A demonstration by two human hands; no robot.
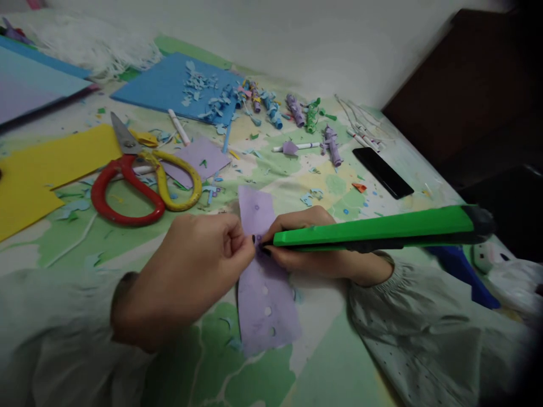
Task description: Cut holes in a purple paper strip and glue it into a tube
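Note:
A strip of purple paper (271, 322) lies lengthwise in front of me on the table, with a row of small round marks and cut holes down its middle. My left hand (199, 260) is closed at the strip's left edge, its thumb tip pressing beside one of the circles. From the right, my right hand (314, 237) grips a green utility knife (373, 229) with a black end, its body slanting out to the right. The knife's tip meets the paper close to my left thumb; the blade is hidden by my fingers.
Red-and-yellow scissors (127, 161) lie left, on yellow paper (63, 161). Behind are blue sheets (148, 85) with paper scraps and several rolled paper pieces (333, 146). A black phone (383, 172) and white sticks (365, 138) lie right. Scraps litter the patterned tablecloth (258, 384).

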